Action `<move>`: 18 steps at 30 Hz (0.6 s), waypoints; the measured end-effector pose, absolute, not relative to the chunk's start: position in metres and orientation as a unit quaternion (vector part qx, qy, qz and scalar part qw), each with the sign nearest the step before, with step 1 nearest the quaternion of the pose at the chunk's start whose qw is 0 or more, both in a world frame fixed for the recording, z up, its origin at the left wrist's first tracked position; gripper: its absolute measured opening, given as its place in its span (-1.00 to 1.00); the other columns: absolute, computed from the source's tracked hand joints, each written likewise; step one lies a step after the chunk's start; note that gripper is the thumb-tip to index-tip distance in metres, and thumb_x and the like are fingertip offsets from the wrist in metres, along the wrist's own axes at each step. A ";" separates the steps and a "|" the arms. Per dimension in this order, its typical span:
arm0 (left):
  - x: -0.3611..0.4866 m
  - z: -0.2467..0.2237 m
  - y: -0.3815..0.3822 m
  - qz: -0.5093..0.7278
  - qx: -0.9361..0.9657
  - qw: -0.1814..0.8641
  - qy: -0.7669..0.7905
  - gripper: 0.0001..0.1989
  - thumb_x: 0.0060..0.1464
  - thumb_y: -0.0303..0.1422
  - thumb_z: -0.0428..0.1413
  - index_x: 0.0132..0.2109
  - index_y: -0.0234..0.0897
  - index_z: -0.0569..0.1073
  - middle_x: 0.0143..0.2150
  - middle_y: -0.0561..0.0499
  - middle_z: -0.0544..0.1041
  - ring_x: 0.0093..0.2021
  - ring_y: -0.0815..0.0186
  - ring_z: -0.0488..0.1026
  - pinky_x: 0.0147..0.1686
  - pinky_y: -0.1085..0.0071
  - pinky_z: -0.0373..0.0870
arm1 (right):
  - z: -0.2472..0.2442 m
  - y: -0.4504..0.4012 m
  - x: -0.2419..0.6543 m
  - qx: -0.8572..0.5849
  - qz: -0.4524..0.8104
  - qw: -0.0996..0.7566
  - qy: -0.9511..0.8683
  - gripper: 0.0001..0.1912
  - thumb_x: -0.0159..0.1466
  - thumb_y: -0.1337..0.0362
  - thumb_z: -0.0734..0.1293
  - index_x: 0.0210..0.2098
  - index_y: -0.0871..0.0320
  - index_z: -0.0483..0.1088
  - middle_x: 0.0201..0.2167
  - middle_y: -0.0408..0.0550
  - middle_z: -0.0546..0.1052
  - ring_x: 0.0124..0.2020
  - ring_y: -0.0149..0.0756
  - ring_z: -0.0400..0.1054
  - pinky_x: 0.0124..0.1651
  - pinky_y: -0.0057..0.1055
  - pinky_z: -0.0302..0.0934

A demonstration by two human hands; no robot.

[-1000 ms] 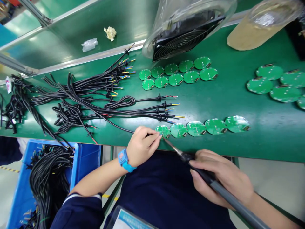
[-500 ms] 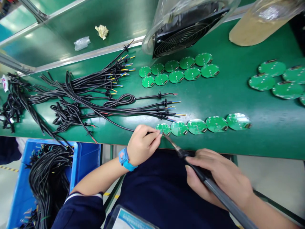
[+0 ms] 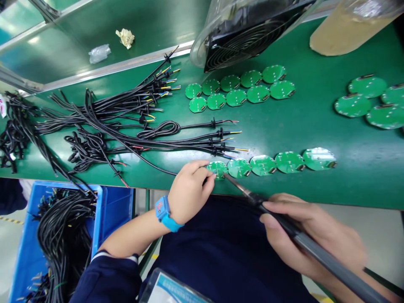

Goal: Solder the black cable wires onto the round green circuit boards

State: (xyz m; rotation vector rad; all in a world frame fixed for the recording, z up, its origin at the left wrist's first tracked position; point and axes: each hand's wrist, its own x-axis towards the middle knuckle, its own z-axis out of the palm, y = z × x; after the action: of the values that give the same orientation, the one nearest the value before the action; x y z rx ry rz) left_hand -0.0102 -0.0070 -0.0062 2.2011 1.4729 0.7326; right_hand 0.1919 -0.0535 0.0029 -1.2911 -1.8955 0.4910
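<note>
My right hand (image 3: pixel 309 235) is closed around the dark handle of a soldering iron (image 3: pixel 293 235). Its metal tip reaches the right side of the leftmost round green circuit board (image 3: pixel 217 169) in the near row. At that board's left edge, my left hand (image 3: pixel 191 189) has its fingers pinched together. A black cable (image 3: pixel 154 163) runs under this hand, and its end is hidden by the fingers. More boards (image 3: pixel 263 165) continue the row to the right, each with a small dark connector at its edge.
Many black cables (image 3: pixel 113 111) with bared coloured wires lie at left. Two more board rows (image 3: pixel 236 97) sit behind, with loose boards (image 3: pixel 353 105) at far right. A fan (image 3: pixel 246 46) and a tan cylinder (image 3: pixel 334 38) stand at the back. A blue bin (image 3: pixel 99 219) holds cables below the table edge.
The soldering iron and my right hand have shifted right, the tip moving from the board's left part to its right side. My left hand stays at the left edge. The view shifts slightly.
</note>
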 end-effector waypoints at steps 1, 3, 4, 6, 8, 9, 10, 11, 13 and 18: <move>-0.011 -0.004 -0.006 0.254 0.790 0.199 0.522 -0.95 0.10 -0.47 0.09 -0.31 -0.34 0.45 -0.16 -0.12 0.52 -0.11 0.23 0.46 -0.08 0.26 0.45 | 0.002 -0.053 0.192 -0.506 0.195 0.387 -0.746 -0.86 0.21 0.30 0.25 -0.20 0.08 0.31 -0.46 -0.09 0.43 -0.47 -0.35 0.38 -0.46 -0.45 0.28; -0.013 -0.001 -0.003 0.242 0.800 0.205 0.509 -0.95 0.09 -0.48 0.10 -0.29 -0.33 0.47 -0.20 -0.09 0.53 -0.13 0.25 0.47 -0.09 0.29 0.46 | 0.002 -0.050 0.190 -0.496 0.195 0.387 -0.752 -0.86 0.20 0.33 0.25 -0.22 0.10 0.31 -0.48 -0.10 0.41 -0.48 -0.36 0.37 -0.46 -0.46 0.27; -0.014 0.000 -0.001 0.237 0.806 0.205 0.503 -0.95 0.09 -0.48 0.11 -0.29 -0.33 0.48 -0.22 -0.08 0.54 -0.14 0.26 0.48 -0.10 0.30 0.47 | 0.003 -0.049 0.188 -0.489 0.195 0.388 -0.756 -0.86 0.19 0.35 0.25 -0.22 0.11 0.31 -0.50 -0.10 0.40 -0.49 -0.37 0.36 -0.47 -0.47 0.26; -0.014 0.000 0.001 0.227 0.813 0.202 0.497 -0.94 0.09 -0.47 0.12 -0.29 -0.32 0.49 -0.24 -0.07 0.53 -0.17 0.26 0.48 -0.13 0.32 0.48 | 0.006 -0.045 0.185 -0.477 0.199 0.386 -0.764 -0.85 0.19 0.39 0.25 -0.23 0.11 0.29 -0.54 -0.12 0.37 -0.51 -0.38 0.34 -0.49 -0.47 0.23; -0.014 0.000 0.003 0.217 0.815 0.201 0.498 -0.93 0.09 -0.46 0.12 -0.30 -0.32 0.50 -0.26 -0.06 0.52 -0.21 0.27 0.47 -0.17 0.33 0.48 | 0.008 -0.041 0.183 -0.469 0.204 0.382 -0.770 -0.85 0.19 0.40 0.24 -0.23 0.11 0.28 -0.57 -0.14 0.34 -0.53 -0.38 0.32 -0.51 -0.46 0.21; -0.014 0.000 0.004 0.214 0.815 0.203 0.499 -0.93 0.09 -0.46 0.11 -0.30 -0.33 0.50 -0.27 -0.06 0.52 -0.22 0.27 0.47 -0.18 0.34 0.48 | 0.008 -0.040 0.182 -0.468 0.206 0.378 -0.772 -0.85 0.20 0.40 0.24 -0.22 0.11 0.27 -0.58 -0.15 0.33 -0.54 -0.38 0.31 -0.52 -0.45 0.20; -0.014 0.000 0.004 0.210 0.815 0.205 0.500 -0.93 0.09 -0.46 0.11 -0.31 -0.34 0.50 -0.27 -0.06 0.51 -0.23 0.27 0.47 -0.19 0.34 0.48 | 0.009 -0.039 0.182 -0.467 0.206 0.377 -0.773 -0.85 0.20 0.40 0.24 -0.22 0.11 0.26 -0.58 -0.15 0.32 -0.55 -0.38 0.31 -0.52 -0.44 0.19; -0.014 -0.001 0.005 0.207 0.815 0.208 0.500 -0.92 0.09 -0.46 0.11 -0.31 -0.35 0.50 -0.28 -0.06 0.51 -0.24 0.27 0.47 -0.20 0.34 0.48 | 0.008 -0.039 0.182 -0.465 0.205 0.377 -0.774 -0.85 0.21 0.39 0.24 -0.21 0.11 0.26 -0.59 -0.16 0.32 -0.55 -0.38 0.31 -0.52 -0.44 0.19; -0.013 0.000 0.005 0.198 0.816 0.212 0.499 -0.92 0.10 -0.46 0.10 -0.31 -0.36 0.49 -0.29 -0.06 0.50 -0.25 0.27 0.47 -0.21 0.34 0.48 | 0.007 -0.039 0.183 -0.466 0.204 0.374 -0.775 -0.84 0.20 0.39 0.24 -0.20 0.12 0.26 -0.59 -0.16 0.32 -0.54 -0.38 0.31 -0.52 -0.43 0.19; -0.011 0.005 0.010 0.144 0.824 0.222 0.502 -0.90 0.13 -0.44 0.08 -0.30 -0.36 0.47 -0.30 -0.06 0.47 -0.24 0.27 0.46 -0.19 0.34 0.47 | 0.004 -0.038 0.185 -0.459 0.211 0.377 -0.776 -0.82 0.20 0.40 0.25 -0.19 0.11 0.26 -0.58 -0.16 0.33 -0.52 -0.36 0.33 -0.52 -0.41 0.20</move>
State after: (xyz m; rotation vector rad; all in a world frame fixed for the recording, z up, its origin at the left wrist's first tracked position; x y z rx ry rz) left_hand -0.0110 0.0100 0.0053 2.2750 1.3855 0.3971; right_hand 0.1853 -0.0377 0.0043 -1.1742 -1.9838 0.5397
